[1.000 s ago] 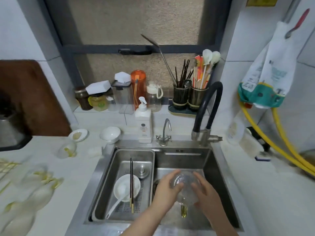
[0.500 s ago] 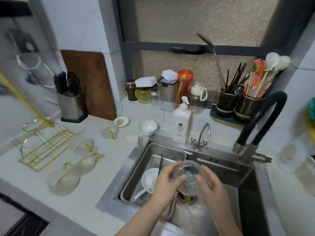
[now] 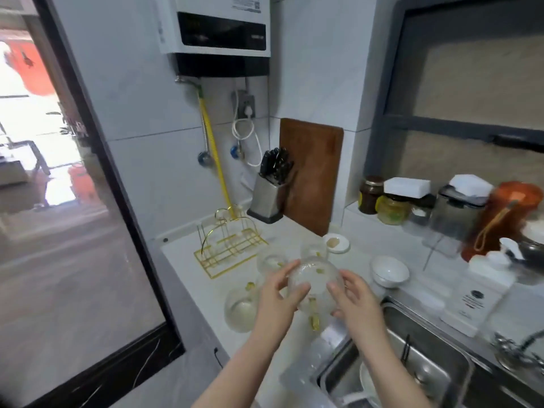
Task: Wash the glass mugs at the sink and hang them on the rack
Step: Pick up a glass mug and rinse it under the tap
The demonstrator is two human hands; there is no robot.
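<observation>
A clear glass mug [image 3: 316,279] with a yellow handle hangs upside down over the counter, left of the sink [image 3: 418,360]. My left hand [image 3: 278,295] grips its left side and my right hand [image 3: 354,297] holds its right side. Behind it stands the gold wire rack [image 3: 228,245], with nothing hanging on it. More glass mugs lie on the counter: one near my left wrist [image 3: 238,309], one behind my left hand [image 3: 269,260], one further back [image 3: 313,248].
A knife block [image 3: 269,192] and a wooden cutting board [image 3: 312,178] stand against the wall behind the rack. A white bowl [image 3: 389,270], a small dish [image 3: 336,243] and a soap dispenser [image 3: 482,290] sit near the sink. Jars line the window ledge.
Both hands carried the mug out of the sink basin and leftward over the counter. The view swung left, bringing the rack and the wall into sight.
</observation>
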